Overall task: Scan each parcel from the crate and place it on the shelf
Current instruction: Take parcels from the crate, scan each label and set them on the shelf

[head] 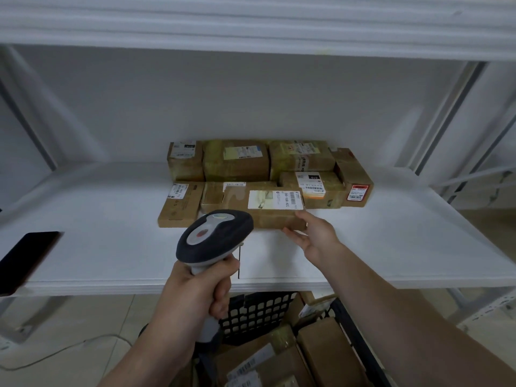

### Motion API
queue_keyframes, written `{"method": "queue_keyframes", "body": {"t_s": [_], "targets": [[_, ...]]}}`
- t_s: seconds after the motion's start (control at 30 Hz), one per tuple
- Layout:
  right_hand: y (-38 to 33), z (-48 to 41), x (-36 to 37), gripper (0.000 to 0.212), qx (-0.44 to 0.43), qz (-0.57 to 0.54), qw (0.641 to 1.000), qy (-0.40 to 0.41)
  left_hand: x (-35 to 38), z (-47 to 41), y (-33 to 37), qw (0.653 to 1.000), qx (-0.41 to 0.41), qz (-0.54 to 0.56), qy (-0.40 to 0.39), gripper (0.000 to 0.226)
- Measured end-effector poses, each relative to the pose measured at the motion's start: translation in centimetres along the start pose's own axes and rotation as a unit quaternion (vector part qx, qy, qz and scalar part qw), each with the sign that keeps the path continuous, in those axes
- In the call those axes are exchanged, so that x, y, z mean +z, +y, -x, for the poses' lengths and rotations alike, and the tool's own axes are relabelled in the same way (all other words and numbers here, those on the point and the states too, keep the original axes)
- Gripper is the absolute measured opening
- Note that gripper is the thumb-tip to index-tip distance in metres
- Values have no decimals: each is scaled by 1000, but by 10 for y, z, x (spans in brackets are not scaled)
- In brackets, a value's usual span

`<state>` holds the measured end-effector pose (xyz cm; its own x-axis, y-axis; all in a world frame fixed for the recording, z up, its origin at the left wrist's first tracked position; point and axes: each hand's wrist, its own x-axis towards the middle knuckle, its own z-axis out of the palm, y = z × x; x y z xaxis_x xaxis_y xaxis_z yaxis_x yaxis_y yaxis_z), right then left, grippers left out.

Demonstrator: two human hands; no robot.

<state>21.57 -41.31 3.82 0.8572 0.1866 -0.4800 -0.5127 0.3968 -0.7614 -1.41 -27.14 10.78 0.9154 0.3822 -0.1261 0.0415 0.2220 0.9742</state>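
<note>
On the white shelf board (111, 247), just ahead of the right grip (317, 237), a flat brown cardboard parcel (275, 209) lies flat with a white barcode label facing up. The right grip, a bare hand, is spread open. Its fingers are nearly straight, and thumb and fingertips touch the parcel's near right corner without clasping it. The parcel's left end is hidden behind the scanner head.

Left of that grip and nearer the camera, the left grip (195, 291) is wrapped fully round the pale handle of a grey and black handheld barcode scanner (215, 236). The scanner head points toward the parcel, and its red button faces up.

Beyond the right grip, more brown taped cardboard parcels (237, 163) sit packed against one another toward the back of the shelf. The labelled parcel lies against the nearest of them.

Below both grips, under the shelf's front edge, a black plastic lattice crate (259, 311) holds further brown cardboard parcels (329, 356).

Well to the left of the left grip, a flat black rectangular object (25, 258) lies at the shelf's front edge; what it is cannot be told. A thin pale cable (69, 350) runs across the floor below it.
</note>
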Motion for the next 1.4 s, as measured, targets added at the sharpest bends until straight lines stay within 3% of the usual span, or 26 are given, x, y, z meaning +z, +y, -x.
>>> {"method": "queue_keyframes", "body": {"t_s": [0.27, 0.53, 0.63, 0.87, 1.03, 1.23, 1.4], "targets": [[11, -42, 63, 34, -12, 3, 999, 31, 4, -18, 5, 1000, -18, 13, -1, 12], [2, -80, 77, 31, -26, 99, 992, 67, 5, -28, 3, 999, -38, 27, 13, 27], [3, -82, 76, 18, -35, 130, 988, 75, 5, -28, 3, 999, -42, 26, 13, 31], [2, -85, 75, 9, -31, 132, 985, 102, 6, -21, 2, 998, -42, 36, 13, 41], [2, -89, 77, 23, -13, 109, 990, 92, 2, -22, 3, 998, -41, 38, 14, 52], [-5, -94, 85, 13, -14, 106, 989, 98, 0, -25, 6, 998, -35, 43, 10, 47], [-3, -96, 93, 19, -17, 92, 991, 92, 2, -26, 5, 999, -39, 36, 11, 52]]}}
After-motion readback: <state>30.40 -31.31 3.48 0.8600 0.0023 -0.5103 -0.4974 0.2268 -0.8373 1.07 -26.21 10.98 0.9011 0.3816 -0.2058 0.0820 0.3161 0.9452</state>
